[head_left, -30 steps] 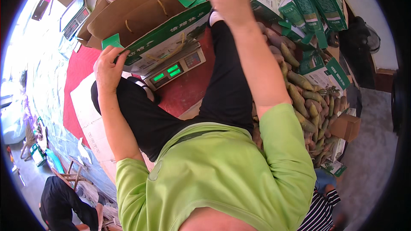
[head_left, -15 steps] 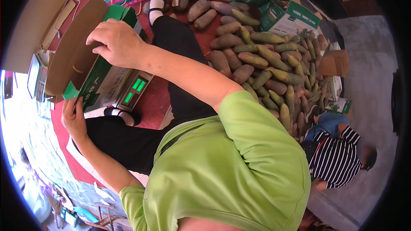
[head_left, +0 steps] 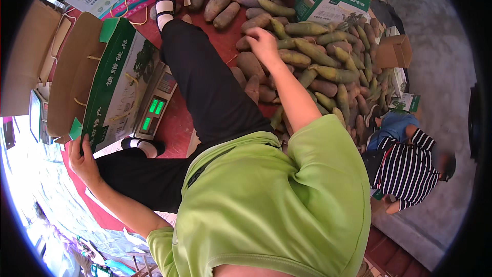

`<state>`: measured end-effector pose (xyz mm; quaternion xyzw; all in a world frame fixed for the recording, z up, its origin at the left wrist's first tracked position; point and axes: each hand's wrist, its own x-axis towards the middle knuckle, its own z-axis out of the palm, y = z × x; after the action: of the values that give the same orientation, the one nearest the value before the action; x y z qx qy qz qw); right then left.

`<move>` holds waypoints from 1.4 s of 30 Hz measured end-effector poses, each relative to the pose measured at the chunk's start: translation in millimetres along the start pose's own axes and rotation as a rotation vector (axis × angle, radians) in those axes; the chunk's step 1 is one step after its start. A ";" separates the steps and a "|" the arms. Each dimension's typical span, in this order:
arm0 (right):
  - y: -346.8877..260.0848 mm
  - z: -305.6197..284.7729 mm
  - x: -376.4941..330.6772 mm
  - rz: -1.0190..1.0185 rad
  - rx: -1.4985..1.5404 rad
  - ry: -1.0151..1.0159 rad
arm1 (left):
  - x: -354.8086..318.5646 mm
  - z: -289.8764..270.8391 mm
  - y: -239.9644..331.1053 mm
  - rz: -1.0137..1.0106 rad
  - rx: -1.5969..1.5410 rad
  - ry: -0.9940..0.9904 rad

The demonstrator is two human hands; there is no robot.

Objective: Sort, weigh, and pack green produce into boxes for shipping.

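My left hand is closed on the near lower corner of an open green-and-white cardboard box, its thumb and fingers pinching the edge. The box leans up with its brown flap spread to the left and sits on a digital scale with a lit green display. My right hand is over the near-left side of a heap of long radishes, some green, some reddish-brown. Its thumb and forefinger are apart and bent down beside a reddish-brown radish; whether they touch it is unclear. The other fingers are hidden.
My legs, in black trousers, stretch between box and heap on a red floor covering. More cartons stand behind the radishes. A second scale is at far left. Another person in a striped shirt crouches right of the heap.
My right hand has left the box top and moved right to the radish heap. The box has tilted to show more of its printed side. My left hand keeps its grip on the corner.
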<state>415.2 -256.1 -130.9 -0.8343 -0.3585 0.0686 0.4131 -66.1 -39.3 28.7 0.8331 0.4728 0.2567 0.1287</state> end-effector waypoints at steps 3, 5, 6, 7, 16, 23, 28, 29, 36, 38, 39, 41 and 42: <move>81.0 -29.6 -35.9 0.280 -0.115 0.007 | 3.3 2.3 2.2 0.007 -0.004 0.007; 106.2 -52.2 -56.3 0.464 -0.289 0.009 | 1.2 2.5 0.7 0.007 -0.009 0.009; 123.6 -69.0 -67.2 0.530 -0.465 -0.016 | 4.5 4.5 0.8 0.024 0.004 0.004; 121.5 -78.2 -70.3 0.636 -0.539 -0.062 | 3.0 3.2 -0.1 0.026 0.034 0.005; 148.5 -128.7 -90.9 0.610 -0.968 -0.315 | 2.7 5.0 2.2 0.025 0.009 0.026; 160.7 -135.6 -82.1 0.490 -1.110 -0.529 | 2.6 4.7 3.5 -0.020 0.002 0.025; 168.7 -139.2 -78.2 0.422 -1.157 -0.543 | 1.8 4.5 6.5 -0.034 0.001 0.032; 171.8 -139.9 -77.8 0.414 -1.158 -0.543 | 1.9 4.9 7.1 -0.039 0.003 0.036; 171.0 -135.6 -85.5 0.419 -1.265 -0.630 | 2.4 3.2 6.6 -0.068 0.040 0.025; 173.9 -135.9 -88.7 0.411 -1.274 -0.640 | 3.0 4.1 5.0 -0.070 0.044 0.019; 175.2 -136.9 -91.0 0.411 -1.244 -0.590 | 4.1 5.2 3.2 -0.055 0.031 0.022; 176.7 -138.5 -93.3 0.411 -1.215 -0.542 | 4.2 4.2 1.8 -0.042 0.018 0.022; 175.6 -138.8 -91.6 0.389 -1.216 -0.534 | 3.9 3.2 1.7 -0.050 0.014 0.014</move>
<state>500.1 -475.4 -187.1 -0.9215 -0.2666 0.1313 -0.2500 -61.4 -36.7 28.1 0.8201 0.4961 0.2558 0.1261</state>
